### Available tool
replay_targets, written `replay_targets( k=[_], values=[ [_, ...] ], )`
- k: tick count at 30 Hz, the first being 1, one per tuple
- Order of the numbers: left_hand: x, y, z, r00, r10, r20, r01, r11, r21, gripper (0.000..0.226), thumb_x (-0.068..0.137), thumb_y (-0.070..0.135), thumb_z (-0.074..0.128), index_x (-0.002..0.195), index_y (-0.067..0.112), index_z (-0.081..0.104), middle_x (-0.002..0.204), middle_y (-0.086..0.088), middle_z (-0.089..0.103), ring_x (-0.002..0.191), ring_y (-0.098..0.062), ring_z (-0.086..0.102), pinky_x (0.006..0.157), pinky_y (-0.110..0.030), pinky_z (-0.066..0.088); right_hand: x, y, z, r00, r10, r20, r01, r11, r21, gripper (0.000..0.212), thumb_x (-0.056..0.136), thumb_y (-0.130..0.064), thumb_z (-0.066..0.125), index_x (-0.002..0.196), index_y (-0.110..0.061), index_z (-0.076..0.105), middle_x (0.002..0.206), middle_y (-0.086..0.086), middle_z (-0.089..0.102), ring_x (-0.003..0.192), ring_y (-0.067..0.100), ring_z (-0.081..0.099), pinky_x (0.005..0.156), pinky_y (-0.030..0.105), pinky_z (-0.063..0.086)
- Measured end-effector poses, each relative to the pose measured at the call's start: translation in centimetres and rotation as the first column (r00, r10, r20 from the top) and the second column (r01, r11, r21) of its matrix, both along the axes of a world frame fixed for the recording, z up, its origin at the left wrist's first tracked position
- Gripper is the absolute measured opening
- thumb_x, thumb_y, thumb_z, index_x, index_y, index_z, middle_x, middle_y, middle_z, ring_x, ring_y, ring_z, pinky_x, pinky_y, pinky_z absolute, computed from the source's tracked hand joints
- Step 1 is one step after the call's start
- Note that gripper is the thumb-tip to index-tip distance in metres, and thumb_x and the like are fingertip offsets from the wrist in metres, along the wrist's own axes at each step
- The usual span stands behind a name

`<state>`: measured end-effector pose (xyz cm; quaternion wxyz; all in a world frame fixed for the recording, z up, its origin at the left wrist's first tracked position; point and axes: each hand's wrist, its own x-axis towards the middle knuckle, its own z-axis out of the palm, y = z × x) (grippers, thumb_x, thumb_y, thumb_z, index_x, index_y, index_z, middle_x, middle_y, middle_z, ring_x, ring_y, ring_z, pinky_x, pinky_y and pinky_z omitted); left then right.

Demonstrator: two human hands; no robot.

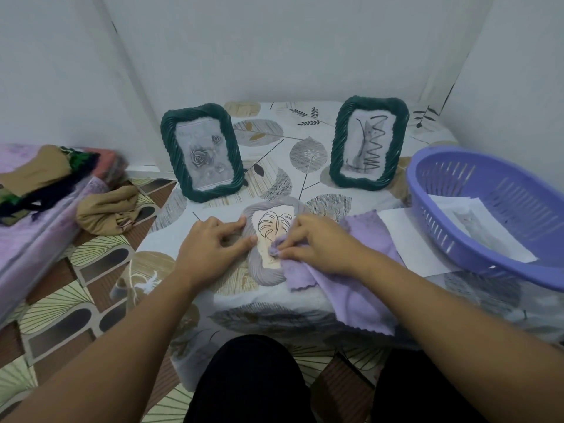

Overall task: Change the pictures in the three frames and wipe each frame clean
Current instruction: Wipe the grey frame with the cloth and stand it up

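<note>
A lilac-grey twisted frame [259, 270] with a leaf line drawing lies flat on the low table's near part. My left hand [210, 242] rests on the frame's left edge, fingers straight, steadying it. My right hand [308, 239] pinches a bunched purple cloth [351, 288] against the frame's glass at its lower right. Two dark green twisted frames stand upright behind: the left green frame [203, 152] holds a rose picture, the right green frame [369, 143] holds a cat drawing.
A purple plastic basket [476, 254] with paper pictures in it sits at the right, on white sheets [406, 239]. The table [305, 154] has a leaf-print cover. Folded clothes [103, 209] and a stack of fabrics [39, 172] lie at the left on the floor. Walls close in behind.
</note>
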<state>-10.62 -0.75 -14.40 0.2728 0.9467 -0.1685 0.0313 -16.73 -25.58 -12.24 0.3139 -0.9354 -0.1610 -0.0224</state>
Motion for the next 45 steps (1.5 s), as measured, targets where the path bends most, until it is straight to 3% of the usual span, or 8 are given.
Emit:
replay_targets(
  k=[12, 17, 22, 27, 32, 37, 42, 45],
  values=[
    [0.0, 0.0, 0.1, 1.0, -0.014, -0.006, 0.014, 1.0, -0.001, 0.066, 0.082, 0.078, 0.057, 0.137, 0.042, 0.063, 0.09, 0.008, 0.053, 0.095, -0.015, 0.046, 0.078, -0.036, 0.042, -0.8, -1.4, 0.6, 0.995, 0.074, -0.069, -0.074, 0.997, 0.013, 0.016, 0.084, -0.043, 0.08, 0.095, -0.031, 0.084, 0.091, -0.005, 0.064, 0.089, 0.009, 0.059, 0.085, 0.034, 0.049],
    [-0.1, -0.1, 0.2, 1.0, -0.008, -0.005, 0.008, 1.0, -0.001, 0.065, 0.082, 0.077, 0.058, 0.136, 0.042, 0.063, 0.09, 0.007, 0.053, 0.095, -0.016, 0.047, 0.078, -0.036, 0.043, 0.9, -0.5, 0.0, 0.989, -0.128, 0.073, 0.127, 0.992, 0.026, 0.018, 0.087, -0.042, 0.078, 0.101, -0.031, 0.082, 0.081, -0.02, 0.049, 0.078, -0.003, 0.049, 0.079, 0.033, 0.046],
    [-0.3, 0.0, 0.3, 1.0, -0.013, -0.014, 0.013, 1.0, 0.0, 0.062, 0.085, 0.074, 0.059, 0.138, 0.042, 0.061, 0.091, 0.007, 0.053, 0.096, -0.015, 0.045, 0.078, -0.035, 0.041, -0.9, -1.5, -0.1, 0.996, 0.074, -0.053, -0.073, 0.997, 0.02, 0.02, 0.085, -0.049, 0.076, 0.097, -0.035, 0.082, 0.091, -0.012, 0.061, 0.09, 0.006, 0.059, 0.084, 0.035, 0.051],
    [-0.3, -0.1, 0.4, 1.0, -0.009, -0.012, 0.009, 1.0, 0.009, 0.062, 0.084, 0.075, 0.058, 0.138, 0.043, 0.061, 0.09, 0.006, 0.052, 0.096, -0.015, 0.045, 0.081, -0.036, 0.043, 1.9, 0.4, -0.4, 0.976, -0.203, 0.083, 0.202, 0.979, 0.013, 0.019, 0.088, -0.048, 0.074, 0.104, -0.039, 0.08, 0.091, -0.007, 0.055, 0.085, 0.011, 0.054, 0.081, 0.035, 0.048],
    [-0.2, 0.1, 0.2, 1.0, -0.012, -0.005, 0.012, 1.0, 0.005, 0.063, 0.084, 0.076, 0.057, 0.137, 0.043, 0.061, 0.089, 0.007, 0.052, 0.095, -0.014, 0.045, 0.082, -0.038, 0.044, -0.9, -0.4, 0.1, 0.992, 0.118, -0.042, -0.117, 0.993, 0.015, 0.018, 0.086, -0.048, 0.077, 0.098, -0.035, 0.082, 0.089, -0.008, 0.06, 0.088, 0.01, 0.059, 0.081, 0.036, 0.05],
    [-0.1, -0.1, 0.3, 1.0, -0.012, -0.004, 0.012, 1.0, 0.022, 0.066, 0.082, 0.078, 0.055, 0.138, 0.044, 0.061, 0.089, 0.007, 0.051, 0.095, -0.015, 0.045, 0.082, -0.038, 0.044, 1.9, 0.1, 0.0, 0.99, -0.124, 0.07, 0.126, 0.992, -0.027, 0.018, 0.088, -0.047, 0.075, 0.101, -0.037, 0.081, 0.084, -0.016, 0.051, 0.084, 0.008, 0.052, 0.077, 0.033, 0.045],
    [-0.2, 0.0, 0.2, 1.0, -0.018, -0.003, 0.018, 1.0, 0.011, 0.063, 0.084, 0.075, 0.057, 0.138, 0.043, 0.06, 0.09, 0.007, 0.051, 0.094, -0.015, 0.044, 0.08, -0.037, 0.042, 0.0, -0.8, 0.4, 0.991, 0.127, -0.051, -0.129, 0.991, -0.022, 0.019, 0.083, -0.049, 0.078, 0.097, -0.036, 0.082, 0.087, -0.011, 0.06, 0.083, 0.004, 0.055, 0.077, 0.027, 0.046],
    [-0.2, 0.0, 0.1, 1.0, -0.012, -0.001, 0.012, 1.0, 0.012, 0.064, 0.083, 0.077, 0.057, 0.138, 0.043, 0.061, 0.089, 0.007, 0.052, 0.095, -0.015, 0.045, 0.083, -0.039, 0.045, 1.4, -0.7, -0.1, 0.995, -0.083, 0.053, 0.083, 0.996, -0.012, 0.023, 0.086, -0.055, 0.073, 0.102, -0.041, 0.081, 0.085, -0.015, 0.057, 0.08, 0.0, 0.054, 0.073, 0.032, 0.045]
  ],
)
